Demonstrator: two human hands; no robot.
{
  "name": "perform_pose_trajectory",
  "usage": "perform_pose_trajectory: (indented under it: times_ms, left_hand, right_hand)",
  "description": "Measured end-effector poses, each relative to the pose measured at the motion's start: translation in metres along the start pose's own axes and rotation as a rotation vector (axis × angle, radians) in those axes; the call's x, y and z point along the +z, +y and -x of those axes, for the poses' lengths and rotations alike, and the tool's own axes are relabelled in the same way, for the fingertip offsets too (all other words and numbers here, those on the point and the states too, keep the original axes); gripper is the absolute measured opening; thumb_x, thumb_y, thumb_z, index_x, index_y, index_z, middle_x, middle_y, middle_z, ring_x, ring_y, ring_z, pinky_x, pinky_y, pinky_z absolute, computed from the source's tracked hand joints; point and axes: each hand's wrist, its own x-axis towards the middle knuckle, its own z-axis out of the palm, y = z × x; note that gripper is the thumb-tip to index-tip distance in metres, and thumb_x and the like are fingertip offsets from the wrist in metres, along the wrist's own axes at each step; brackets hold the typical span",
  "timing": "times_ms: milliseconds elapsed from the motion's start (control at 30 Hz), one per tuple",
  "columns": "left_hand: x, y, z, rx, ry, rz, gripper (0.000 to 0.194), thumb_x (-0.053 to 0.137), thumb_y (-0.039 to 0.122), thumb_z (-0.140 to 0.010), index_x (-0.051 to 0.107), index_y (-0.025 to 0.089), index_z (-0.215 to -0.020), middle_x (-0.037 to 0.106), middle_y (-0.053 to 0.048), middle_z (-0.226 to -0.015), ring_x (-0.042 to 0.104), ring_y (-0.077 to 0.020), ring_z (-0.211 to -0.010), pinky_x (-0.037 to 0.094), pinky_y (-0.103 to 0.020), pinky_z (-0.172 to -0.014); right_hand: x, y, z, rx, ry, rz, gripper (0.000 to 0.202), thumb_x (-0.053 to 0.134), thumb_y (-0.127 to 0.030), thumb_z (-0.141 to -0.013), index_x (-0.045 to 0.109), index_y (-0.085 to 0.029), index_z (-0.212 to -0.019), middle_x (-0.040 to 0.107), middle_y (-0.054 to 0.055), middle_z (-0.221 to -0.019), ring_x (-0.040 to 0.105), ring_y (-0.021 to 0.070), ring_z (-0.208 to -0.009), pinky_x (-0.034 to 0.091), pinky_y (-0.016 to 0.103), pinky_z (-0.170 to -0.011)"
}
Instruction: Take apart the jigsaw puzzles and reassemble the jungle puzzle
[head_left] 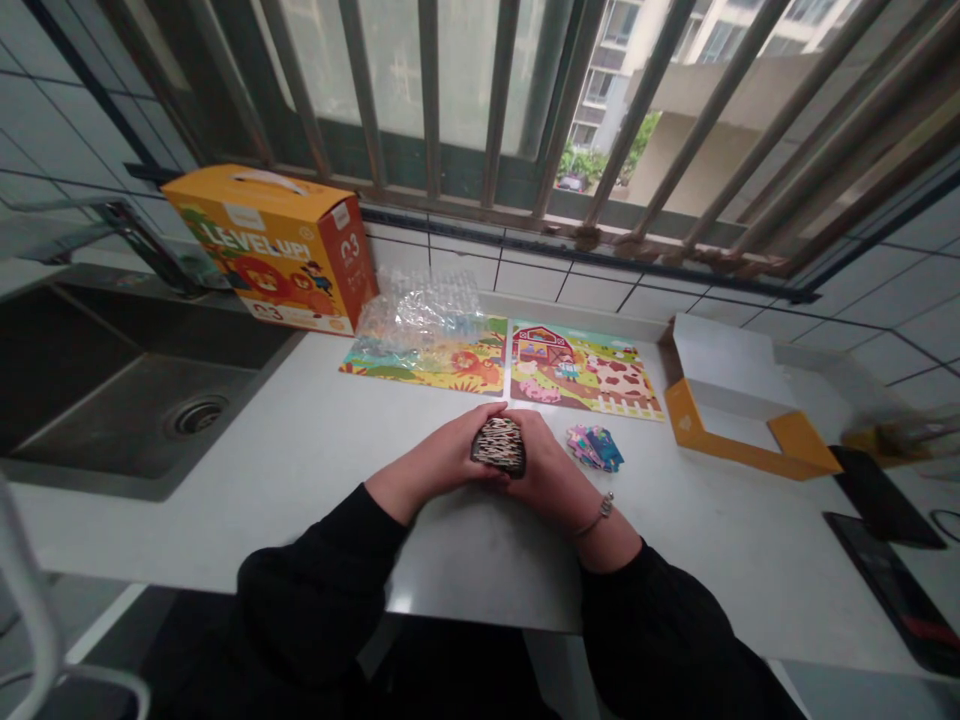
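Note:
Both hands are wrapped round one thick stack of jigsaw puzzle pieces (498, 447) above the counter, with the pale and dark edges of the pieces facing up at me. My left hand (459, 448) closes on its left side, and my right hand (536, 455) closes on its right side. Just right of my right hand lies a small loose pile of puzzle pieces (594, 448), pink, purple and blue. Beyond the hands are two picture sheets, a farm picture (585, 370) and a lion picture (480, 370), side by side.
Crumpled clear plastic wrap (420, 310) covers part of the lion picture. An orange puzzle box (277, 250) stands at the back left beside a sink (150, 400). To the right are an opened orange-and-white box (739, 410) and a dark phone-like device (896, 585).

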Motion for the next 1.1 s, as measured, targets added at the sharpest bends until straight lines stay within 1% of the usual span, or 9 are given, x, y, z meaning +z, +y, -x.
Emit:
perform_pose_trajectory:
  times_ms: [100, 200, 267, 333, 467, 700, 833, 1000, 1100]
  left_hand:
    - [-0.001, 0.003, -0.001, -0.009, -0.001, -0.034, 0.087, 0.097, 0.026, -0.07, 0.059, 0.024, -0.149, 0.069, -0.016, -0.149, 0.067, -0.0375, -0.134, 0.051, -0.057, -0.116]
    - [-0.001, 0.008, -0.002, 0.014, -0.038, -0.037, 0.071, 0.095, 0.027, -0.072, 0.065, 0.025, -0.136, 0.076, -0.01, -0.129, 0.074, -0.0323, -0.116, 0.056, -0.049, -0.104]
    - [-0.001, 0.009, -0.001, 0.041, -0.067, -0.035, 0.065, 0.094, 0.029, -0.074, 0.066, 0.025, -0.132, 0.076, -0.008, -0.125, 0.073, -0.0306, -0.112, 0.056, -0.046, -0.1]
    - [-0.001, 0.01, 0.0, 0.066, -0.083, -0.034, 0.063, 0.093, 0.03, -0.076, 0.064, 0.026, -0.132, 0.074, -0.009, -0.126, 0.071, -0.0299, -0.113, 0.056, -0.045, -0.1]
    - [0.001, 0.009, 0.002, 0.109, -0.088, -0.05, 0.062, 0.089, 0.029, -0.079, 0.06, 0.024, -0.133, 0.068, -0.011, -0.13, 0.067, -0.0296, -0.117, 0.054, -0.046, -0.104]
    - [0.002, 0.011, 0.003, 0.118, -0.094, -0.042, 0.063, 0.09, 0.028, -0.078, 0.058, 0.023, -0.132, 0.067, -0.011, -0.129, 0.065, -0.0305, -0.118, 0.054, -0.049, -0.106]
    - [0.001, 0.01, 0.003, 0.119, -0.099, -0.053, 0.063, 0.09, 0.032, -0.079, 0.058, 0.025, -0.133, 0.067, -0.01, -0.129, 0.065, -0.0309, -0.119, 0.054, -0.05, -0.107]
    - [0.0, 0.008, 0.001, 0.142, -0.095, -0.095, 0.059, 0.09, 0.034, -0.079, 0.061, 0.024, -0.13, 0.066, -0.011, -0.128, 0.064, -0.032, -0.12, 0.054, -0.051, -0.108]
    - [0.001, 0.005, 0.001, 0.182, -0.079, -0.116, 0.061, 0.09, 0.032, -0.078, 0.061, 0.022, -0.131, 0.064, -0.014, -0.134, 0.062, -0.0341, -0.128, 0.053, -0.053, -0.113]
  right_hand:
    - [-0.023, -0.006, 0.021, 0.061, 0.011, 0.065, 0.092, 0.094, -0.048, -0.082, 0.05, -0.025, -0.16, 0.059, 0.019, -0.155, 0.057, 0.0407, -0.143, 0.049, 0.062, -0.121]
    - [-0.056, -0.004, 0.045, 0.298, 0.231, 0.263, 0.059, 0.065, -0.055, -0.105, 0.057, -0.024, -0.155, 0.069, 0.018, -0.136, 0.067, 0.0367, -0.125, 0.054, 0.06, -0.111]
    - [-0.073, 0.004, 0.057, 0.447, 0.373, 0.481, 0.056, 0.051, -0.056, -0.111, 0.063, -0.016, -0.148, 0.071, 0.022, -0.128, 0.068, 0.038, -0.118, 0.053, 0.06, -0.108]
    - [-0.081, 0.014, 0.061, 0.561, 0.35, 0.654, 0.06, 0.049, -0.057, -0.11, 0.066, -0.009, -0.141, 0.07, 0.028, -0.124, 0.068, 0.0423, -0.118, 0.052, 0.06, -0.105]
    - [-0.073, 0.026, 0.051, 0.678, 0.121, 0.785, 0.052, 0.053, -0.056, -0.108, 0.074, -0.01, -0.12, 0.07, 0.029, -0.11, 0.071, 0.0432, -0.104, 0.053, 0.054, -0.094]
    - [-0.068, 0.028, 0.021, 0.713, -0.058, 0.707, 0.046, 0.072, -0.058, -0.099, 0.07, -0.014, -0.111, 0.074, 0.021, -0.106, 0.071, 0.0361, -0.101, 0.053, 0.042, -0.086]
    - [-0.07, 0.026, 0.011, 0.676, -0.072, 0.648, 0.035, 0.079, -0.048, -0.093, 0.069, -0.017, -0.104, 0.075, 0.02, -0.109, 0.071, 0.0333, -0.101, 0.053, 0.038, -0.084]
    - [-0.061, 0.019, -0.001, 0.596, -0.021, 0.495, 0.04, 0.083, -0.038, -0.089, 0.067, -0.019, -0.121, 0.077, 0.014, -0.112, 0.074, 0.0317, -0.102, 0.053, 0.037, -0.083]
    - [-0.051, 0.02, -0.016, 0.511, -0.013, 0.427, 0.038, 0.084, -0.038, -0.087, 0.067, -0.02, -0.117, 0.078, 0.012, -0.11, 0.074, 0.0303, -0.098, 0.052, 0.036, -0.08]
